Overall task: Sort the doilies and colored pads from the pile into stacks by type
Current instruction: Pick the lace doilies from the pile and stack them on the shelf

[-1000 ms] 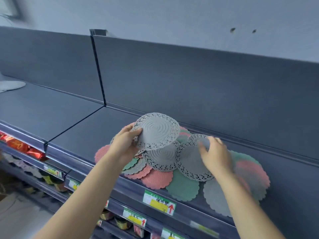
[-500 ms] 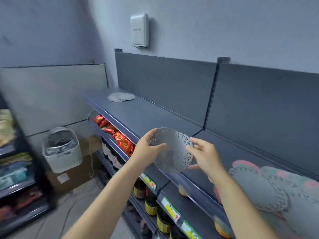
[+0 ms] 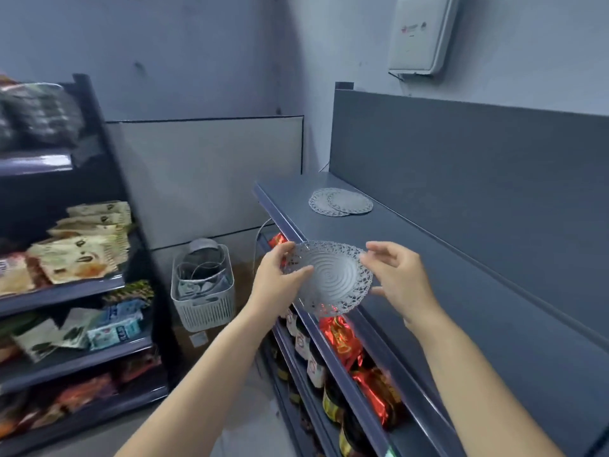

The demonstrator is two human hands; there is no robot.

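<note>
I hold a grey lace-edged doily point(image 3: 331, 278) in both hands, nearly flat, in the air over the front edge of the dark top shelf point(image 3: 428, 258). My left hand point(image 3: 276, 282) grips its left edge with the thumb on top. My right hand point(image 3: 400, 282) pinches its right edge, fingers spread. Two grey doilies point(image 3: 341, 202) lie overlapping at the far end of the shelf, beyond my hands. The mixed pile is out of view.
Red foil packets point(image 3: 342, 341) and jars point(image 3: 316, 367) fill the shelves below. A white slatted basket point(image 3: 202, 291) stands on a box on the floor to the left. A rack of snack bags point(image 3: 79, 255) is at far left. A white wall box point(image 3: 421, 31) hangs above.
The view has swung left and the coloured pile has left the frame. Both hands have carried the grey doily left along the shelf, nearer the two doilies at its far end.
</note>
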